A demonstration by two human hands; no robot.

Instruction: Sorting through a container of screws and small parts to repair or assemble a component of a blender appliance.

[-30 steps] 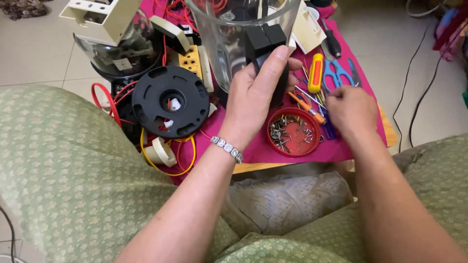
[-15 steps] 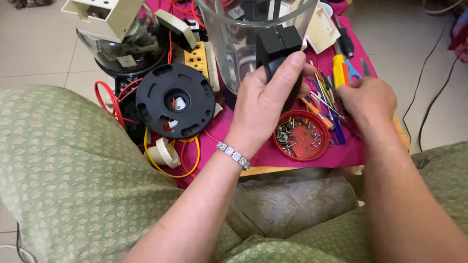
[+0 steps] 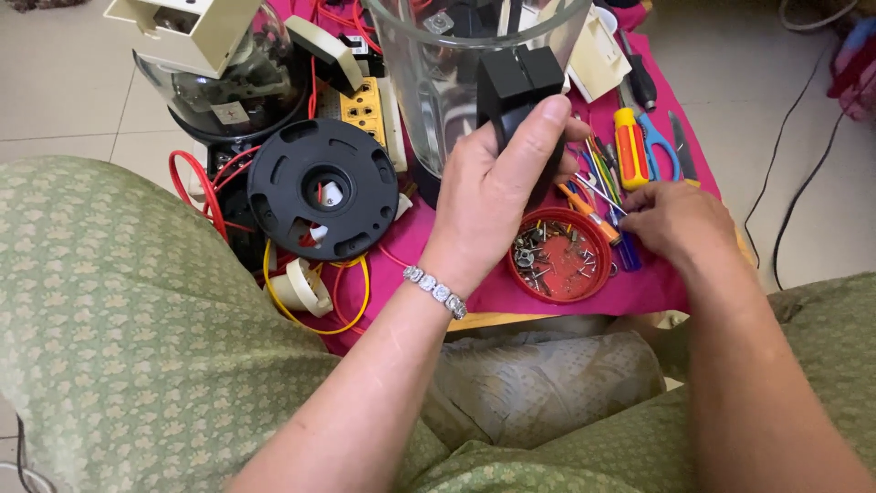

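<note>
L hand wraps black blender-jar handle, thumb pressed on it, prob. to steady clear jar over pink cloth; R hand fingers curled into screwdriver pile beside red screw lid; can't tell what they pinch.

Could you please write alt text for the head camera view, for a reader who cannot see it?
A seated person's left hand grips the black handle of a clear blender jar, while the right hand reaches among small screwdrivers on a pink cloth. Beside them sit a red lid of screws and a black disc.
</note>
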